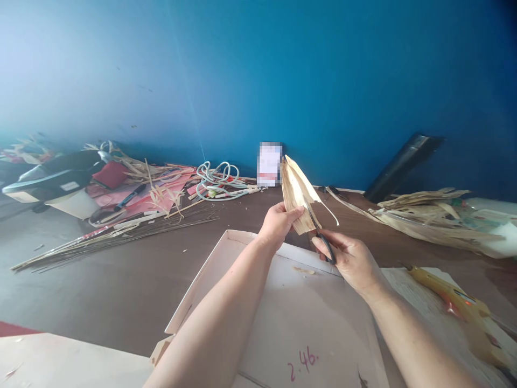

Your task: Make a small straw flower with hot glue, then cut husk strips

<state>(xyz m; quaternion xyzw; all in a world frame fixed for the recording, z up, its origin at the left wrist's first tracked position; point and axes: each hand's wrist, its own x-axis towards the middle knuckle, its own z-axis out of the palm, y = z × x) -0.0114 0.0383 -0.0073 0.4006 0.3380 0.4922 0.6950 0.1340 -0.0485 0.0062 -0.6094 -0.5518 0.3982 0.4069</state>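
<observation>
My left hand [279,222] pinches a dry, pale corn husk [293,186] near its lower end, with the thumb across its face. The husk stands upright above the far edge of a cardboard box, and a narrow strip hangs off its right side. In my right hand [348,256] is a pair of scissors [329,250] with black handles, my fingers in the loops. The blades reach up into the lower right part of the husk, partly hidden by it.
The shallow white box [323,318] lies below my arms, marked "2.46.". A yellow glue gun [452,302] rests at right, beside more dry husks [428,218]. A phone [269,164] leans on the blue wall. Coiled pale cable [218,180], pink paper and thin sticks lie at left.
</observation>
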